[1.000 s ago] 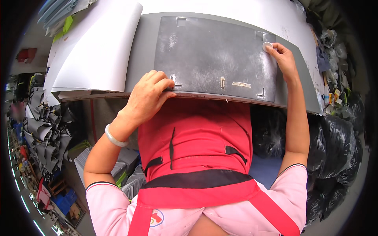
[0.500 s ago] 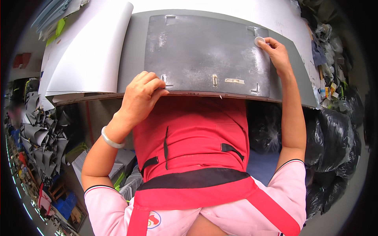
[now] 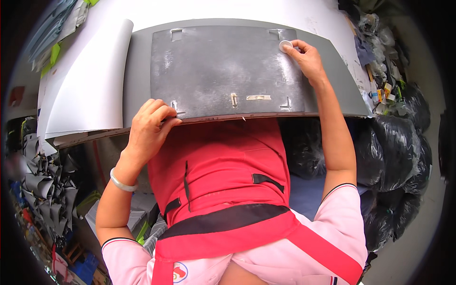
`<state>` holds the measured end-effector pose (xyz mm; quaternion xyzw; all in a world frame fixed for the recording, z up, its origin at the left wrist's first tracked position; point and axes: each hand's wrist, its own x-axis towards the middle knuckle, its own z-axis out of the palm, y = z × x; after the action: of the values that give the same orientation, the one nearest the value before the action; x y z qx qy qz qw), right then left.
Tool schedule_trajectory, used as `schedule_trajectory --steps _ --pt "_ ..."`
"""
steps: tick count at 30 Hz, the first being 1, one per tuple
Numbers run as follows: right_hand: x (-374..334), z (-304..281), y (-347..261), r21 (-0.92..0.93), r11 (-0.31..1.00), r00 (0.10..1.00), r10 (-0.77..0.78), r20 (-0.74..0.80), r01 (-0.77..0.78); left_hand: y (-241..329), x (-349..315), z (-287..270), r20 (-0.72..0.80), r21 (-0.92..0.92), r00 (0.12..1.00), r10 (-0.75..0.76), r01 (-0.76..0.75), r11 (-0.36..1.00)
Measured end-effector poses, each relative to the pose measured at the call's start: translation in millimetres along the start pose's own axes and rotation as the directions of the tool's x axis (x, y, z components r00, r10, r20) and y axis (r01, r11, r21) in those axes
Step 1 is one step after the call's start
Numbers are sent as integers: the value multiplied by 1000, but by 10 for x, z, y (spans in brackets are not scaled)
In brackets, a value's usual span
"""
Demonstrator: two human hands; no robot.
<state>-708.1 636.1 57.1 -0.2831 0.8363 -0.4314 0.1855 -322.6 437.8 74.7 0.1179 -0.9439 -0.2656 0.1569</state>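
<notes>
A dark grey rectangular template (image 3: 218, 66) with small cut-out slots near its corners lies on a larger grey sheet (image 3: 319, 61). White smears mark its surface, mostly around the slots. Near its upper right corner, my right hand (image 3: 306, 62) pinches a round white disc of tailor's chalk (image 3: 286, 45) against or just above the template. My left hand (image 3: 148, 126) is closed at the lower left corner, thumb and fingers gripping the template's edge by the table's front. Two bits of beige tape (image 3: 259, 97) show along the lower part of the template.
A white-backed sheet (image 3: 90, 85) curls over on the left of the table. The table's front edge (image 3: 209, 118) runs close to my red apron (image 3: 218, 166). Black plastic bags (image 3: 399, 147) crowd the right side. Dark grey cut pieces (image 3: 45, 190) hang in a bunch at left.
The whole view has shifted, so the table and both hands appear further left. Against the template, the chalk and my left hand stay in nearly the same places.
</notes>
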Motion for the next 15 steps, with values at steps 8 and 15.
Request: schedule_trajectory --steps 8,15 --pt "16 34 15 -44 999 1000 -18 -19 17 307 511 231 -56 -36 991 121 -123 992" --pt "12 25 98 65 995 997 -66 -42 69 561 1000 1085 -175 217 960 219 -180 959"
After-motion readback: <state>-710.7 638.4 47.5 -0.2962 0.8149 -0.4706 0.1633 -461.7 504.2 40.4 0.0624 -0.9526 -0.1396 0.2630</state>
